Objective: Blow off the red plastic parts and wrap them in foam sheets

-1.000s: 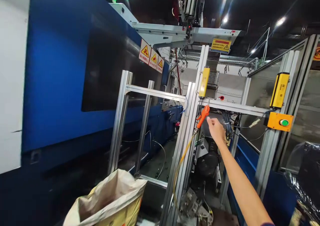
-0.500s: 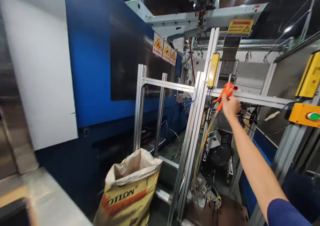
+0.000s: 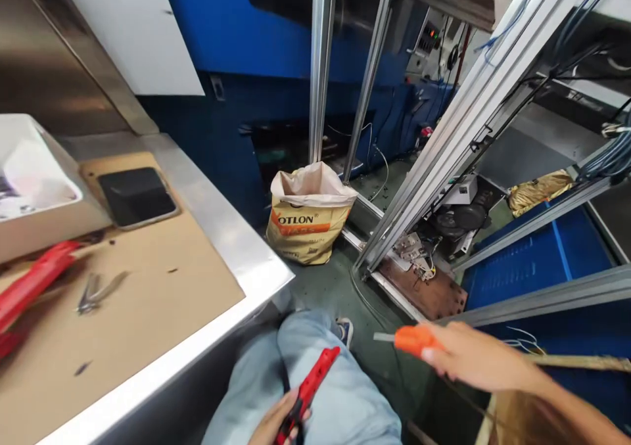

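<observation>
My right hand is closed round an orange air blow gun whose metal nozzle points left; a yellowish hose trails off to the right from it. My left hand, low over my lap, grips a red-handled tool that slants up to the right. Both hands hover above my jeans-clad legs beside a steel worktable.
On the table lie a brown cardboard sheet, a black phone, metal tweezers, a red tool and a white bin. An open yellow sack stands on the floor by aluminium frame rails and a blue machine.
The view dropped from the machine frame to my lap and the table. My right hand took the orange blow gun off the frame and brought it down. My left hand has come into view.
</observation>
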Demonstrator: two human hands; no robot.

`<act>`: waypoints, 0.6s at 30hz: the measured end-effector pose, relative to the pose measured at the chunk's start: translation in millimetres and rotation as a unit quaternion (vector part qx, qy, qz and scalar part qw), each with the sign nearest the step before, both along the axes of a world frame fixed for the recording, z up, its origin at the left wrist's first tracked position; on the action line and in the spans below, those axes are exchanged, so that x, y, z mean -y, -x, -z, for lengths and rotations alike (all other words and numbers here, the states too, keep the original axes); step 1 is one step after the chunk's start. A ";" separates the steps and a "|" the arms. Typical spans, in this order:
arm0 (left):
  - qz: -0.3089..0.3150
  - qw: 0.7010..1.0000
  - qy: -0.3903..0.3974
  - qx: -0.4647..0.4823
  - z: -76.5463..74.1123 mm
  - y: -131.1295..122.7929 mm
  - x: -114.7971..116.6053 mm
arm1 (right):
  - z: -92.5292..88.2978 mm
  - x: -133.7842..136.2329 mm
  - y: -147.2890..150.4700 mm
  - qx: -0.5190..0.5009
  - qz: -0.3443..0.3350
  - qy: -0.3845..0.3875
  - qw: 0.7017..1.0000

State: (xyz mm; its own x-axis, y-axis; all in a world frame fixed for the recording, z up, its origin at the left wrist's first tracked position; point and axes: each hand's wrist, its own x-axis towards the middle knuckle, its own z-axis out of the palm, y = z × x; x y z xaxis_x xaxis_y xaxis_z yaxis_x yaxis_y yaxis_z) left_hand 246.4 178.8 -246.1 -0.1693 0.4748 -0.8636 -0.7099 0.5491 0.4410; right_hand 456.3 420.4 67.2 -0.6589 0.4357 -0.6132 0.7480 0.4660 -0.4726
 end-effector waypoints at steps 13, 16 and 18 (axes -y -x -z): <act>0.055 0.984 -0.104 -0.137 9.4 -12.4 7.6 | 68.1 28.0 42.2 0.116 -0.111 -0.040 0.986; 0.043 0.970 -0.096 -0.218 1.7 -16.4 8.6 | 75.0 34.1 42.6 0.120 -0.134 -0.012 0.984; 0.026 0.956 -0.079 -0.283 -2.9 -21.8 9.3 | 79.0 39.6 44.4 0.121 -0.134 -0.018 0.983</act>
